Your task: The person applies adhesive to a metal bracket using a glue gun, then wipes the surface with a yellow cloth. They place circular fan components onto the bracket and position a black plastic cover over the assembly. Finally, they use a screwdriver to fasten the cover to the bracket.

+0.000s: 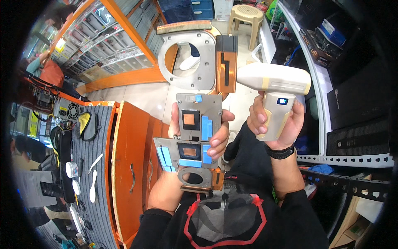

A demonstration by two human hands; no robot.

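In front of me, a laptop heatsink (212, 108) hangs upright in my left hand (220, 137). My fingers wrap round its edges near the middle. It is a grey metal frame with two copper contact plates and several blue thermal pads. A large round fan opening is at its far end, a smaller one at its near end, with copper fins beside them. My right hand (287, 135) closes round the handle of a cream cordless air blower (277, 79) with a small lit display. The blower's nozzle points left, close to the fins at the heatsink's far end.
At left, a bench with a grey striped mat (103, 137) holds a white jar (71, 169), a white brush-like tool (93, 185) and cables. Orange drawers (132, 174) stand beside it. Behind are a stocked shelf (112, 50), a stool (245, 18) and another person; a metal rack (348, 161) is right.
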